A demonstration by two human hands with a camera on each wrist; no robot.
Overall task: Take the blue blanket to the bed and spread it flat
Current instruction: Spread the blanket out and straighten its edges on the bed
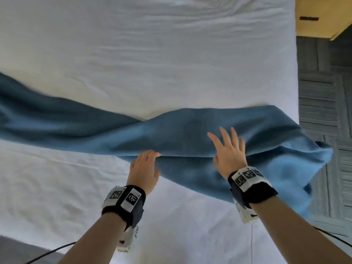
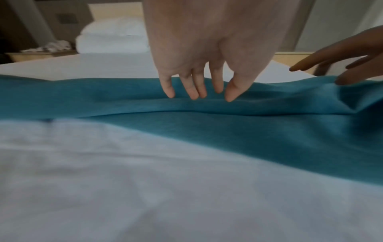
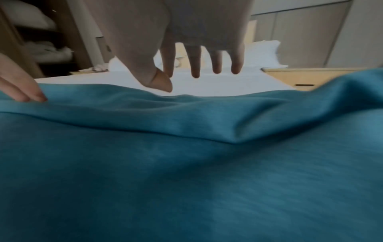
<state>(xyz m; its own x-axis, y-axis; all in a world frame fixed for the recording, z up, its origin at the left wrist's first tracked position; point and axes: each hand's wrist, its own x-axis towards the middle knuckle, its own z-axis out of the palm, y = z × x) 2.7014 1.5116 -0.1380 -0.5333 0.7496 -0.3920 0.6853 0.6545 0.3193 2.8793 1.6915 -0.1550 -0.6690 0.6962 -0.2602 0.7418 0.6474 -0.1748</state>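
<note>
One blanket: the blue blanket [image 1: 190, 134] lies on the bed [image 1: 152, 54] as a rumpled, twisted band running from the left edge across to the right side, where its end hangs over the mattress edge toward the carpet [image 1: 327, 115].
Two hands: both are over the right half of the blanket, near each other but apart.
Left grip: the left hand [image 1: 143, 168] is released, its fingers [image 2: 194, 91] only slightly bent, tips pointing down onto a raised fold of the cloth; whether they press or just touch I cannot tell.
Right grip: the right hand [image 1: 228, 151] is released too, fingers [image 3: 196, 62] spread and straight, hovering just above the blanket with nothing in it.
Two wrist bands: one black band with printed square markers sits on each wrist [image 1: 123, 199].
One wooden cabinet: a pale wooden cabinet [image 1: 320, 16] stands beside the bed at upper right.
Head view only: the full run of the blanket, its overhanging end, the carpet.
Left wrist view only: stacked white pillows [image 2: 111, 37] at the far end of the bed, and the fingertips meeting the fold.
Right wrist view only: a shelf unit [image 3: 41, 41] holding folded white linen at far left, and the gap between palm and cloth.
</note>
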